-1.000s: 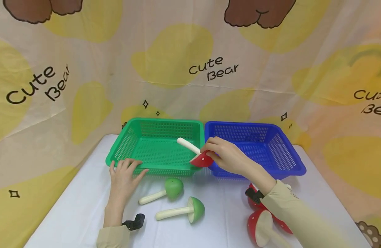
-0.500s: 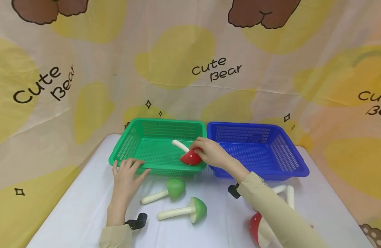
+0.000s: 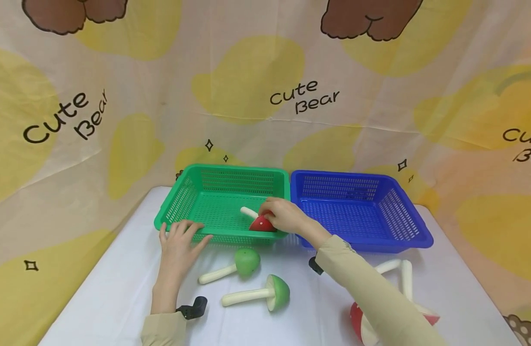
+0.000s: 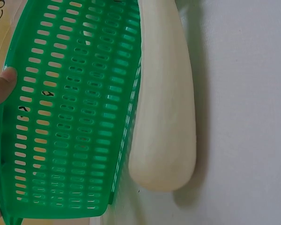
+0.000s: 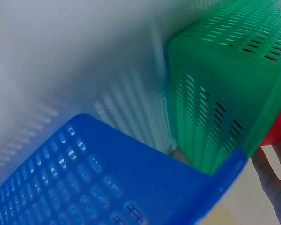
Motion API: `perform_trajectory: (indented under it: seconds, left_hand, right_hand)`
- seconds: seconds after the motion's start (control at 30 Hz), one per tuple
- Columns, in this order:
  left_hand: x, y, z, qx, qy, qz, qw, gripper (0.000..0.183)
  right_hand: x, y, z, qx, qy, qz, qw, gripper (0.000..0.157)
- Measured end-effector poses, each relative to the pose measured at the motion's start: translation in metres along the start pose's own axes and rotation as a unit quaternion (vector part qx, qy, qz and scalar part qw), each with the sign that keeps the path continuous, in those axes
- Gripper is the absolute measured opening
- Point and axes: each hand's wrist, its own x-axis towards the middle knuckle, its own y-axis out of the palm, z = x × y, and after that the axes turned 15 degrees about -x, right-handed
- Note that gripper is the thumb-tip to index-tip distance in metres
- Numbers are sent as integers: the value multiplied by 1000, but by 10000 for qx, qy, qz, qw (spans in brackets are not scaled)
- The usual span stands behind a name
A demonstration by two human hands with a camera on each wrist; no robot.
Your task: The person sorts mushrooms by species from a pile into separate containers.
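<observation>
In the head view my right hand [image 3: 283, 216] holds a red toy mushroom [image 3: 260, 224] by its white-spotted cap. The mushroom is low inside the front right of the green basket [image 3: 224, 233], its white stem pointing to the back left. Part of its red cap [image 5: 280, 126] shows beyond the green rim in the right wrist view. My left hand [image 3: 179, 245] grips the green basket's front left rim, thumb outside and fingers over the edge. Two green toy mushrooms, one farther back [image 3: 247, 262] and one nearer [image 3: 280, 293], lie on the table before the basket.
A blue basket [image 3: 362, 244] stands right beside the green one. Several red mushrooms [image 3: 357, 323] lie at the front right, partly hidden by my right sleeve. A pale mushroom stem [image 4: 164, 103] looms close in the left wrist view. A printed cloth [image 3: 248, 81] hangs behind.
My right hand has carried the red mushroom left from between the baskets and lowered it into the green one. My left hand has stayed at the rim.
</observation>
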Motion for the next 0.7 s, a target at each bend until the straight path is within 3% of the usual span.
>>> perform_trajectory:
  seconds: [0.37,0.7]
  left_hand:
    - [-1,2,1,34,46,-58,10000,35]
    - [-1,0,-1,21,47,-52,10000,36]
  right_hand:
    - [2,10,0,110,-188,137,9997,25]
    - [-17,-11,-5,35,-436,-25,9990,24]
